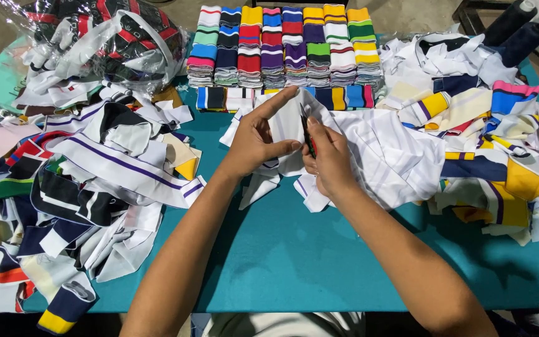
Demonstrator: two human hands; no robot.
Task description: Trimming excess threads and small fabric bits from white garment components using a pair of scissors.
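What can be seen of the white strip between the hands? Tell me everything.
The white strip looks like ribbed knit fabric, pale with faint stripes and a thin purple line near its lower ends. It lies on the teal table at mid-table, held up slightly and spread between both hands. The left hand pinches its left side, index finger stretched along the top edge. The right hand grips its right side while holding a small dark and red tool against it. Its tails hang below the hands.
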